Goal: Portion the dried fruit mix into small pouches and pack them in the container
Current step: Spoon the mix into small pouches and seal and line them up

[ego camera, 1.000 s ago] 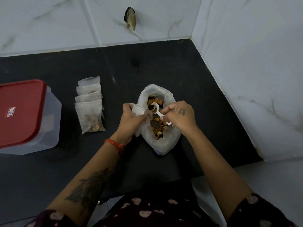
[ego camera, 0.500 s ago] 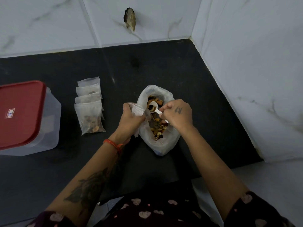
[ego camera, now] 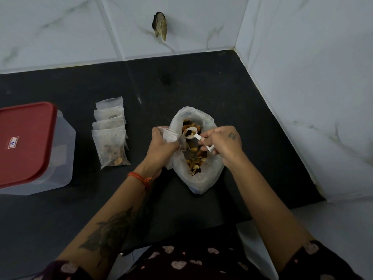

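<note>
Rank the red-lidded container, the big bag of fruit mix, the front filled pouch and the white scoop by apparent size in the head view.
1. Container, cropped at the left edge
2. Bag
3. Pouch
4. Scoop

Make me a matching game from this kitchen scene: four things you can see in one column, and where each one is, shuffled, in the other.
Things:
1. white scoop
2. empty pouch
3. filled pouches
4. red lid

Places:
A. on the clear container
B. gripped in the left hand
C. stacked on the black counter
D. held in the right hand, above the fruit bag

Pairs: 1-D, 2-B, 3-C, 4-A
</note>
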Demonstrator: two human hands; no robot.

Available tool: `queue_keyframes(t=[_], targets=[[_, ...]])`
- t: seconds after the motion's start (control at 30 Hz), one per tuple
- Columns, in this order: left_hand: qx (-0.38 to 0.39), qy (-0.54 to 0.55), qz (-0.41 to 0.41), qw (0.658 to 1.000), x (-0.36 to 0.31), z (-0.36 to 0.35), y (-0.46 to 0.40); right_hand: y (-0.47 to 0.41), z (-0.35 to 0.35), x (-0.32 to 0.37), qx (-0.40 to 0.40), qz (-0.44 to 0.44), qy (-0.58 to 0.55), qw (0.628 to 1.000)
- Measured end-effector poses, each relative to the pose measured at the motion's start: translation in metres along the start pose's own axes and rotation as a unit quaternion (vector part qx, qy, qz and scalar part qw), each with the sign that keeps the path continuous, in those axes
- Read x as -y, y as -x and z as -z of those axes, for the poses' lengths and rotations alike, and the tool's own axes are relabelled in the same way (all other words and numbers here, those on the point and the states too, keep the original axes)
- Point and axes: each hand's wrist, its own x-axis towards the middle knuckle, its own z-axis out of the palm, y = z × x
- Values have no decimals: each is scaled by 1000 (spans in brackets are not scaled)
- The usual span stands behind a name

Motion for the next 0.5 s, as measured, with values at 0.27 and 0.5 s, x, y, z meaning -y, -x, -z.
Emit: queue_keyframes(t=[0.27,0.5], targets=[[19,17,8,1000,-2,1,2,7,-10,-7,-134,173,216,952],[31,8,27,999,-4,1,-1,8,-26,-6,-117,209,255,937]])
